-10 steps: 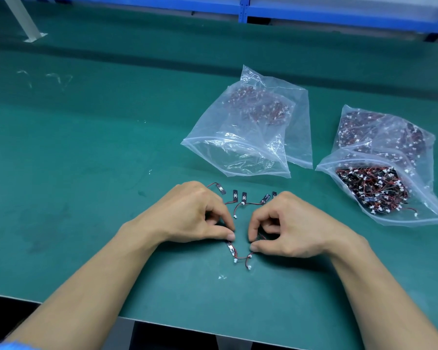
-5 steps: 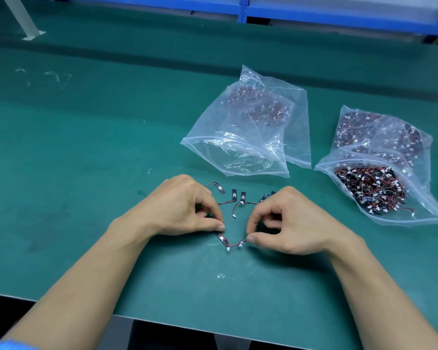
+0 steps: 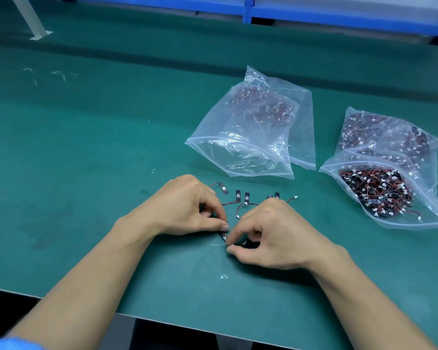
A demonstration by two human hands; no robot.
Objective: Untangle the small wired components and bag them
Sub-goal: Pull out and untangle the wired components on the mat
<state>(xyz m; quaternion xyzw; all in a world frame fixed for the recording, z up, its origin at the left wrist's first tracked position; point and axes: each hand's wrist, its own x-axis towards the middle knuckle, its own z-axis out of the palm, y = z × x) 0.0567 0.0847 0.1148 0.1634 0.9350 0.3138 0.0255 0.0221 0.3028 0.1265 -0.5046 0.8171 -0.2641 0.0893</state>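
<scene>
plastic bag [image 3: 238, 157] and fuller bag [image 3: 427, 213] beyond loose components [image 3: 246, 197]; left hand [image 3: 185, 203], right hand [image 3: 276, 233] pinch-grip one wired component [image 3: 223, 236]

Worktop [image 3: 86, 173]: green mat, matt and smooth, with dull dark smudges and a few pale scuffs.
Middle bag [image 3: 240, 157]: thin clear plastic film, glossy, creased and crinkled, with bright glints along the folds.
Right bag [image 3: 427, 205]: the same clear glossy film, wrinkled, cloudier where layers overlap.
Wired components [image 3: 246, 197]: flat black tabs with a matt face and a small pale mark; thin, smooth red and black plastic-sheathed wires; white plastic plugs at the wire ends.
Shelf frame [image 3: 314, 18]: blue painted metal, smooth, with a slight sheen.
Bracket [image 3: 28, 18]: white painted metal, flat-sided, matt.
Sleeve [image 3: 10, 344]: light blue cloth, matt.
</scene>
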